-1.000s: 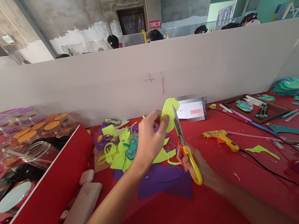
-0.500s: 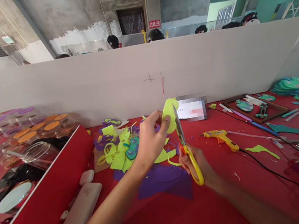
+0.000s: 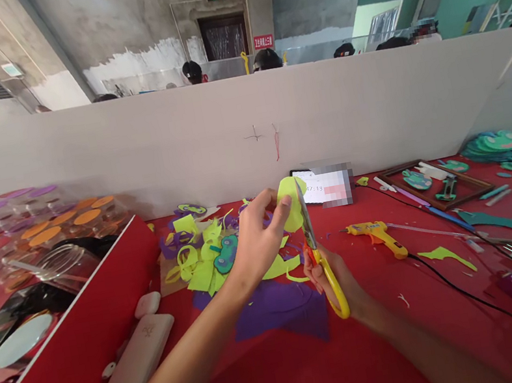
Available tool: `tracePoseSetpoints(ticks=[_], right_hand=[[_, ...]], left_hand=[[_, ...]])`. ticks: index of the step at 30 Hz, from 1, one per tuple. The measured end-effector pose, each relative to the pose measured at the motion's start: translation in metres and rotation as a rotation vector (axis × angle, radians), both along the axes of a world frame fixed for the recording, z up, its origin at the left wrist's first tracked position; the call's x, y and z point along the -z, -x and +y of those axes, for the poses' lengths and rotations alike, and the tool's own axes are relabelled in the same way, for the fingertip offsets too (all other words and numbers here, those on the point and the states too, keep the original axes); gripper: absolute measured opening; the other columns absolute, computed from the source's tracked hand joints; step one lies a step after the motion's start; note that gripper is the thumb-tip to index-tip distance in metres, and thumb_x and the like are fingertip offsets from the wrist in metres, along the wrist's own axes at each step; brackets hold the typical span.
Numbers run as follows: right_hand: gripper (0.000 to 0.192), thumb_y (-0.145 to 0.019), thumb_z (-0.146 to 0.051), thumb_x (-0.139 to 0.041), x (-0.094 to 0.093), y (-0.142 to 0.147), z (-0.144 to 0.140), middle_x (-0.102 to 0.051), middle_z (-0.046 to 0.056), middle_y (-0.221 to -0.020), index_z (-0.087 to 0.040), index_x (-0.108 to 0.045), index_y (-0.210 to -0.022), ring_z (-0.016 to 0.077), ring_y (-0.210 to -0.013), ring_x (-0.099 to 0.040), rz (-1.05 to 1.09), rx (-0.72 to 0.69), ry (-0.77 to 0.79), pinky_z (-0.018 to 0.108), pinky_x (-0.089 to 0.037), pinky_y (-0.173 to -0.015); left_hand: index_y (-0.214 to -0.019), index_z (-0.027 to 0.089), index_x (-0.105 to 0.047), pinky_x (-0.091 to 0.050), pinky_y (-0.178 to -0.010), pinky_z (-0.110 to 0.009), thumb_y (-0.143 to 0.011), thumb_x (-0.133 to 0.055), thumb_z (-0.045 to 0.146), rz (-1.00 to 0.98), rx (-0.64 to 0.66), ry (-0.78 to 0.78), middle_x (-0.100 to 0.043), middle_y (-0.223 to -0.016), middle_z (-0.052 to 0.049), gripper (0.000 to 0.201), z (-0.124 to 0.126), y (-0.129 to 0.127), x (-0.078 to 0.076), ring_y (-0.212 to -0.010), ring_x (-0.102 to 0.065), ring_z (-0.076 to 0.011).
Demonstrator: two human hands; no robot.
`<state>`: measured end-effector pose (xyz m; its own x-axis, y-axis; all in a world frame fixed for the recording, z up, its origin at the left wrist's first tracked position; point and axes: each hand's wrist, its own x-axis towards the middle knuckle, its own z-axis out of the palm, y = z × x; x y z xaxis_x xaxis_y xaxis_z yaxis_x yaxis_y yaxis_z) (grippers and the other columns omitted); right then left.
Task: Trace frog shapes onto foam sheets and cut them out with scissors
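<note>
Between the thumb and fingers of my left hand (image 3: 263, 233) is a rounded piece of lime-green craft foam sheet (image 3: 293, 211). My right hand (image 3: 333, 277) grips yellow-handled scissors (image 3: 335, 290), blades pointing up along the right edge of that piece. The blades look nearly closed; whether they touch the foam I cannot tell. Below my hands lie purple foam sheets (image 3: 277, 313). Lime-green scraps (image 3: 206, 263) are heaped to the left, with a teal cut-out shape (image 3: 227, 254) among them.
A yellow glue gun (image 3: 377, 236) with a black cord lies on the red table at right. A lit screen (image 3: 318, 190) leans near the white partition (image 3: 178, 145). A wooden frame (image 3: 474, 191) is farther right. Left are a white power bank (image 3: 130, 378) and a red divider (image 3: 107, 303).
The lime-green foam piece has turned and dropped slightly in my left hand, uncovering more of the screen behind. The scissors stay at its right edge, almost unmoved.
</note>
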<state>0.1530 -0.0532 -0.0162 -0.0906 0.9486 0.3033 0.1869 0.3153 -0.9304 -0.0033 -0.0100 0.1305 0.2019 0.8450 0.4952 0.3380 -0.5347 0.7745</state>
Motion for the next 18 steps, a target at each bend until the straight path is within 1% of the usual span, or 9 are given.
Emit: tracePoseSetpoints(ticks=[3,6,9,15,18], right_hand=[[0.053,-0.092,-0.074,-0.048,-0.0015,0.0006,-0.0019,-0.047,-0.003,-0.068,-0.021,-0.050,-0.089,0.0101,-0.052,-0.036,0.039,-0.038,0.030,0.022,-0.032,-0.045],[0.056,-0.091,-0.077,-0.046,-0.0034,0.0010,-0.0028,-0.046,-0.003,-0.066,-0.021,-0.050,-0.089,0.0108,-0.052,-0.036,0.032,-0.038,0.022,0.023,-0.033,-0.045],[0.061,-0.088,-0.083,-0.042,-0.0046,0.0008,-0.0028,-0.044,-0.004,-0.062,-0.022,-0.050,-0.086,0.0119,-0.052,-0.037,0.035,-0.017,0.008,0.024,-0.035,-0.046],[0.065,-0.086,-0.086,-0.039,-0.0056,0.0010,-0.0043,-0.043,-0.005,-0.059,-0.022,-0.050,-0.084,0.0117,-0.049,-0.037,0.020,0.007,0.016,0.025,-0.035,-0.046],[0.064,-0.087,-0.085,-0.040,-0.0057,0.0019,-0.0051,-0.043,-0.005,-0.058,-0.022,-0.051,-0.085,0.0113,-0.049,-0.037,0.028,0.004,0.020,0.024,-0.035,-0.045]], left_hand=[[-0.076,0.019,-0.049,-0.034,-0.062,-0.027,-0.098,-0.051,0.037,-0.031,0.002,-0.016,-0.046,-0.070,0.003,0.029,0.0012,0.0015,-0.0011,-0.066,-0.040,-0.0117],[-0.072,0.020,-0.042,-0.034,-0.063,-0.027,-0.095,-0.055,0.033,-0.017,-0.014,-0.039,-0.044,-0.068,0.003,0.030,0.0016,0.0002,-0.0005,-0.065,-0.040,-0.0114],[-0.069,0.020,-0.037,-0.033,-0.062,-0.028,-0.094,-0.055,0.030,0.011,-0.035,-0.018,-0.041,-0.066,0.004,0.032,0.0007,-0.0023,0.0006,-0.063,-0.038,-0.0110],[-0.067,0.020,-0.036,-0.031,-0.061,-0.029,-0.092,-0.056,0.032,0.030,-0.047,0.018,-0.042,-0.063,0.004,0.034,-0.0004,-0.0050,0.0025,-0.061,-0.038,-0.0112],[-0.068,0.020,-0.039,-0.031,-0.061,-0.029,-0.093,-0.054,0.032,0.030,-0.027,0.032,-0.044,-0.064,0.004,0.032,-0.0008,-0.0059,0.0036,-0.062,-0.039,-0.0113]])
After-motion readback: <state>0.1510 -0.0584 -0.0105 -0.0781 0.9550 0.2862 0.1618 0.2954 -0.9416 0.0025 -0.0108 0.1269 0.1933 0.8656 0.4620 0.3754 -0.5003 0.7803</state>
